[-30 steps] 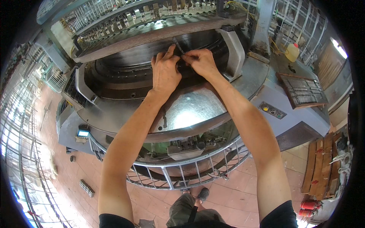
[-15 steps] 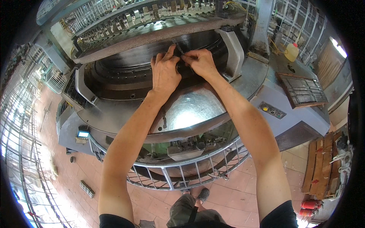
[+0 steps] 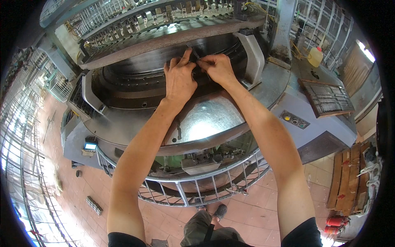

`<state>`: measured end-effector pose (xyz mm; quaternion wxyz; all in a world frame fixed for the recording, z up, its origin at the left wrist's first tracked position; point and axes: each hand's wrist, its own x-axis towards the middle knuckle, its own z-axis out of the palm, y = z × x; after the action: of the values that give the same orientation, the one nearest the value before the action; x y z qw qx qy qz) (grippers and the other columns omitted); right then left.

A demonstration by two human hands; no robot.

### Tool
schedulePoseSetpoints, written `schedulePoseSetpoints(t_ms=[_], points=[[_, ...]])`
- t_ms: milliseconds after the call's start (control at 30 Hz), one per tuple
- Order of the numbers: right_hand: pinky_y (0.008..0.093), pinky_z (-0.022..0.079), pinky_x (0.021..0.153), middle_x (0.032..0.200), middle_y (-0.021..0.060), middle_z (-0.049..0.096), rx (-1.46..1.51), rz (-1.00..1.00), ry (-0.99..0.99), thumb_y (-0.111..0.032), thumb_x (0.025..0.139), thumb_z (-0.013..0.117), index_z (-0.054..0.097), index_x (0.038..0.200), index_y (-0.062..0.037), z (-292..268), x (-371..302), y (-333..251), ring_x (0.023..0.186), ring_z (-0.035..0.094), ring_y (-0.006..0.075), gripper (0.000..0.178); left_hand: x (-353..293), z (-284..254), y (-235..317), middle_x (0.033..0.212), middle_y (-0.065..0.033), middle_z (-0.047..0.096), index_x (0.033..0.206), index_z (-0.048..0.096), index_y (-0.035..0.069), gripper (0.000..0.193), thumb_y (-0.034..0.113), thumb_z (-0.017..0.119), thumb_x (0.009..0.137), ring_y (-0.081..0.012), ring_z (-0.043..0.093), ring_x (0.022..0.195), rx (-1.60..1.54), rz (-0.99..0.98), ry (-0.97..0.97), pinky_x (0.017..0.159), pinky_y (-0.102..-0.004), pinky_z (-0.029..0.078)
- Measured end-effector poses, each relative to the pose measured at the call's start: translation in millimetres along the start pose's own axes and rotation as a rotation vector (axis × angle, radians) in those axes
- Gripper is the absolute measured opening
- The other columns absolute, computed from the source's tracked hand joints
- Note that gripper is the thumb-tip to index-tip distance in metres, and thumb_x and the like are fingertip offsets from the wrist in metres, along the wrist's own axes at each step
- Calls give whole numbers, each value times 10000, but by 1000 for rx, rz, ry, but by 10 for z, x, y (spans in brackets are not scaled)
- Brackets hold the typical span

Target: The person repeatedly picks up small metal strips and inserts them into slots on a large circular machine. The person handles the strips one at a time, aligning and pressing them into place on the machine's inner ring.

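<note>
On the machine (image 3: 115, 123), at its left, sits one lit screen (image 3: 90, 145). Next comes my left hand (image 3: 180, 81), one finger outstretched, the others curled; I cannot tell what they hold. One thin strip (image 3: 195, 53) lies between that fingertip and my right hand (image 3: 220, 69), whose fingers pinch its lower end. Rightward: three buttons (image 3: 295, 121), one jug (image 3: 315, 57).
</note>
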<state>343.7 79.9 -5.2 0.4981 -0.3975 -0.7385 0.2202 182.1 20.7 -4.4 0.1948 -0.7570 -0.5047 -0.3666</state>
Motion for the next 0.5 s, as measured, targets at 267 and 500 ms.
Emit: schedulePoseSetpoints(t_ms=[267, 500], points=[[330, 533, 680, 752, 118, 746, -64, -27, 25, -189, 892, 737, 789, 962, -8, 23, 11, 57, 683, 701, 191, 201, 21, -75, 27, 1555, -54, 506, 933, 769, -2, 271, -84, 703, 683, -377, 608, 1157, 70, 26, -84, 1024, -505, 493], [429, 563, 829, 917, 222, 751, -81, -32, 58, -191, 843, 744, 793, 954, -11, 175, -23, -136, 891, 740, 369, 217, 75, -145, 90, 1571, 31, 495, 841, 786, 18, 141, -34, 735, 720, -319, 643, 1100, 372, -7, -160, 884, -466, 570]])
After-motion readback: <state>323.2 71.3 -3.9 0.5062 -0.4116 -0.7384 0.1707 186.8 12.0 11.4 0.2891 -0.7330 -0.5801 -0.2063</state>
